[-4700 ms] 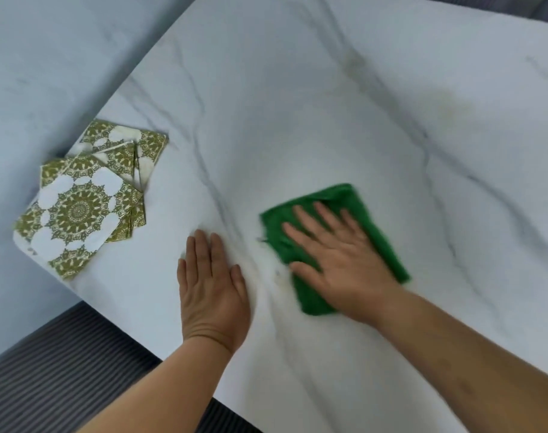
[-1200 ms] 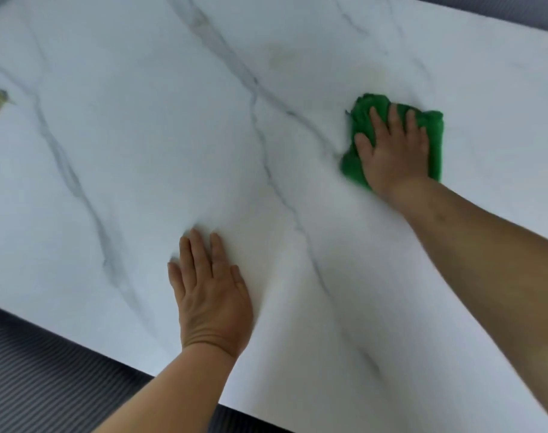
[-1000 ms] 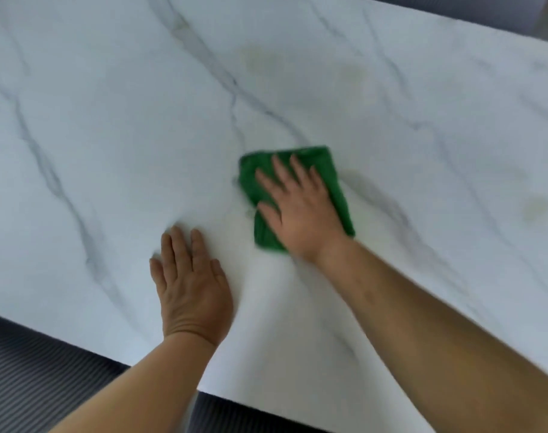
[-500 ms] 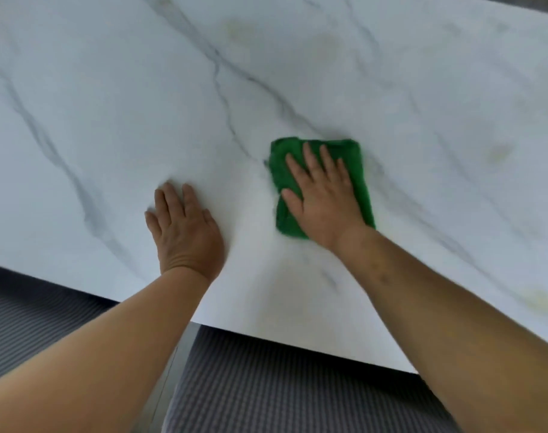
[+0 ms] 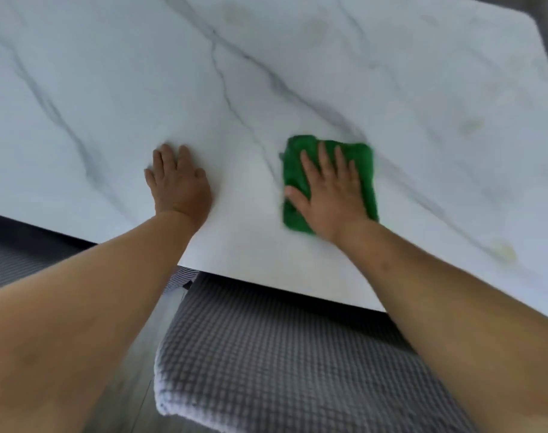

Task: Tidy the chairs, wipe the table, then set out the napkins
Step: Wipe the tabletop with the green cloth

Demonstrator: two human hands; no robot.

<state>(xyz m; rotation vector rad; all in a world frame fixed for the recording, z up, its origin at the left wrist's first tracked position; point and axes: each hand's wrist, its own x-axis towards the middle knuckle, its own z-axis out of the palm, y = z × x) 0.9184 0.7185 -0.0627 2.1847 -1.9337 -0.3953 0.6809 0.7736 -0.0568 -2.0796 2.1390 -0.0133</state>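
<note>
A white marble table [image 5: 110,89] with grey veins fills the upper part of the head view. My right hand [image 5: 328,195] lies flat, fingers spread, pressing a folded green cloth [image 5: 364,170] onto the tabletop near the front edge. My left hand [image 5: 179,182] rests flat on the bare marble to the left of the cloth, a hand's width away from it. The patterned napkins are out of view.
A chair seat with a grey checked cushion [image 5: 282,354] stands under the table's front edge, between my forearms. Faint yellowish stains [image 5: 505,251] mark the marble at the right. The table's far right corner [image 5: 528,17] is rounded.
My right hand has slid the cloth rightwards and nearer the front edge. The view has shifted right and tilted down, so the napkins left the frame and the chair cushion appeared.
</note>
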